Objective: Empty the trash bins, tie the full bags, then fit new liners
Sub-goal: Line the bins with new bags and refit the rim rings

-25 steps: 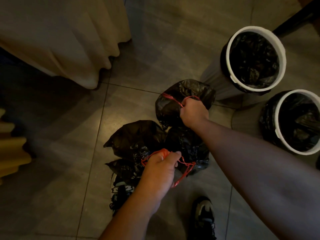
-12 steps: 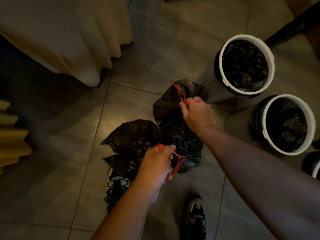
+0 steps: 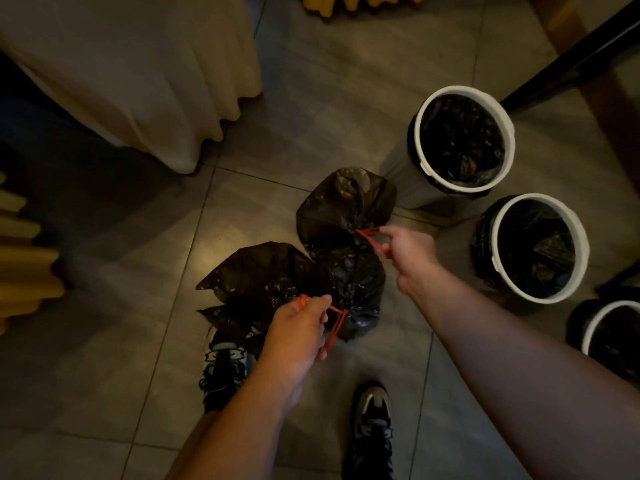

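Each hand pinches a red drawstring of the black bag (image 3: 341,244): left hand (image 3: 299,332) near, right hand (image 3: 408,252) beyond.

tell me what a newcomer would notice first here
The black trash bags heaped on the tiled floor at centre draw the eye, with the left hand and the right hand each holding red drawstrings. To the right stand white bins fitted with black liners. A pale cloth hangs at upper left.
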Demonstrator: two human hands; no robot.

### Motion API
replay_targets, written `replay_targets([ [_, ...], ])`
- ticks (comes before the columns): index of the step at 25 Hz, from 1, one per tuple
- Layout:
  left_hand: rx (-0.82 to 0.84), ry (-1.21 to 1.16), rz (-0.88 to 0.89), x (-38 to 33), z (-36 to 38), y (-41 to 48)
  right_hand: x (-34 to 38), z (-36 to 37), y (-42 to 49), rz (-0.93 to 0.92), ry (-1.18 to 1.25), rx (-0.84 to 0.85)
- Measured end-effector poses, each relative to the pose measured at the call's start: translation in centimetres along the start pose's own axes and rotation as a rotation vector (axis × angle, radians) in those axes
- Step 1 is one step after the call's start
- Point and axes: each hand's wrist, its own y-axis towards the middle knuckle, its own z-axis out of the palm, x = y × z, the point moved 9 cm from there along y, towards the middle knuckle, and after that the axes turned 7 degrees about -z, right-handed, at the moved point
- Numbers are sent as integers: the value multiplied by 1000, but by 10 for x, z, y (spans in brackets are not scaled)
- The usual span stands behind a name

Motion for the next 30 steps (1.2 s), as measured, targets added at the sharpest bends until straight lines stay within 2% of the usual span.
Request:
replay_targets([
  [2, -22, 30, 9, -2, 1, -15, 14, -32, -14, -128, -139, -98],
  [4, -44, 72, 24, -4, -1, -34, 47, -48, -33, -288, -348, -116],
  [6, -86, 95, 29, -6, -8, -61, 78, -55, -57, -385, -474, -95],
  [9, -120, 70, 30, 2, -16, -106, 111, -54, -97, -472, -509, 0],
  [13, -201, 13, 29, 12, -28, -170, 122, -58, -156, -475, -463, 192],
  [19, -323, -99, 143, 14, -51, -263, 161, -86, -236, -551, -484, 325],
  [22, -372, -182, 192, 30, -74, -318, 185, -98, -283, -588, -486, 426],
  [30, -475, -439, 290, 106, -173, -422, 195, -82, -414, -528, -487, 738],
])
